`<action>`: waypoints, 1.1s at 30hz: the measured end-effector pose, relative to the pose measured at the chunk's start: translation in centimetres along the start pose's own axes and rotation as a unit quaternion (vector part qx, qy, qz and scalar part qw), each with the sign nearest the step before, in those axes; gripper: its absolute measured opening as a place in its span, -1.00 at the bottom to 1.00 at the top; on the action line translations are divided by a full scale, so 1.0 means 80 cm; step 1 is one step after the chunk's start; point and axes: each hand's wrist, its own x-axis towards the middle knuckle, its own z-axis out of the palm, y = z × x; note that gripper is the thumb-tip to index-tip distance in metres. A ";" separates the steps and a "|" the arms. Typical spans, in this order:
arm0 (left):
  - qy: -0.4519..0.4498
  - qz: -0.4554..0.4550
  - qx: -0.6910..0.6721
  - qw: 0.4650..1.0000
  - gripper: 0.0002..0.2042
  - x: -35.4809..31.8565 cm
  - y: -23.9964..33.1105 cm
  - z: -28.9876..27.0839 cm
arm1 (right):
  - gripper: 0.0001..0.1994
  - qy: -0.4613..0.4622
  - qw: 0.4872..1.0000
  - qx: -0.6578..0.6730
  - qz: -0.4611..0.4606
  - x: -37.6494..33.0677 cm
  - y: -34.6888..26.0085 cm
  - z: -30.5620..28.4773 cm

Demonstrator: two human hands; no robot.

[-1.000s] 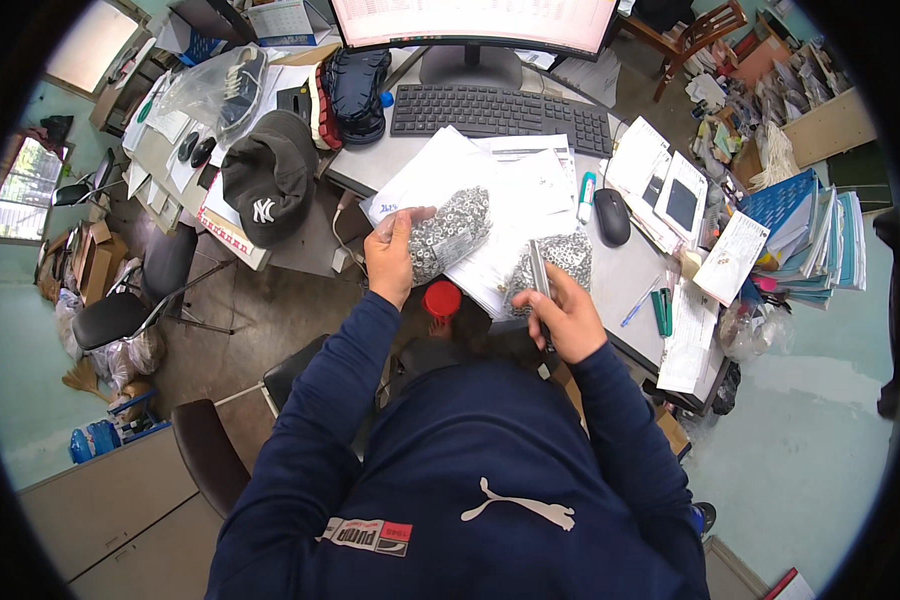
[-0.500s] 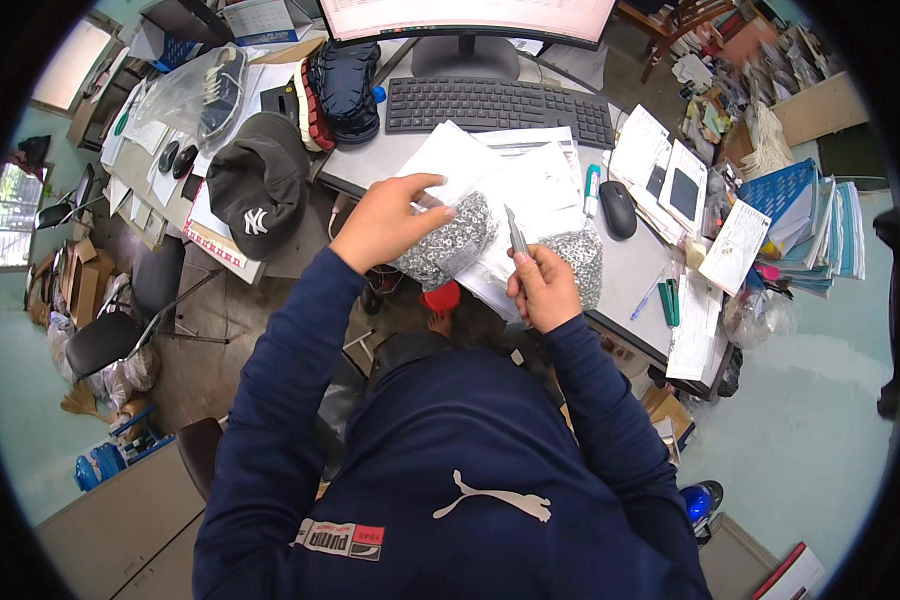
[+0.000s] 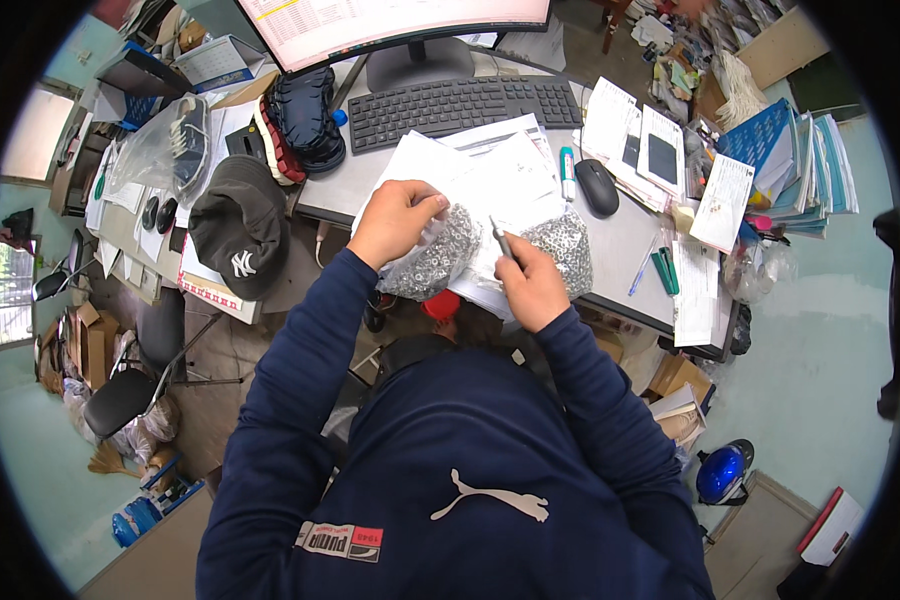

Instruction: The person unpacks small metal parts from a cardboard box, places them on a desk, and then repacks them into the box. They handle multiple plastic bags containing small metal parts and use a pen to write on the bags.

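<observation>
My left hand [image 3: 400, 222] is closed in a pinch on the top edge of a clear plastic bag [image 3: 442, 256]. Small ring-shaped metal pieces, like nuts, fill this bag at the desk's front edge. A slim grey pointed tool [image 3: 498, 236] is gripped in my right hand [image 3: 532, 280], its tip up and beside the bag; whether it is a knife or a pen I cannot tell. Just beyond the right hand sits a second clear bag of similar metal pieces [image 3: 570, 255]. Loose white papers [image 3: 515, 165] lie under and behind both bags.
Behind the papers are a black keyboard [image 3: 460, 108] and a monitor [image 3: 400, 25]. A mouse [image 3: 597, 188], a green-capped marker [image 3: 568, 172] and a green stapler [image 3: 665, 270] lie to the right. To the left are a dark cap [image 3: 238, 225] and a bagged shoe [image 3: 188, 145].
My left fingers, apart above the bag before, have closed on its top edge. The right hand still holds the grey tool near the bag. The whole view has tilted slightly.
</observation>
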 end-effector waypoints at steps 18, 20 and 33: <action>-0.022 -0.005 -0.060 0.998 -0.80 -0.021 0.001 0.008 | -0.72 -0.013 0.997 -0.070 0.029 0.030 -0.022 0.016; -0.024 -0.004 -0.059 0.998 -0.79 -0.022 0.001 0.008 | -0.73 -0.021 0.995 -0.092 0.012 0.034 -0.026 0.012; 0.003 0.026 0.019 0.999 -0.77 -0.027 0.009 0.006 | -0.75 -0.001 0.991 -0.132 0.009 0.042 -0.041 -0.004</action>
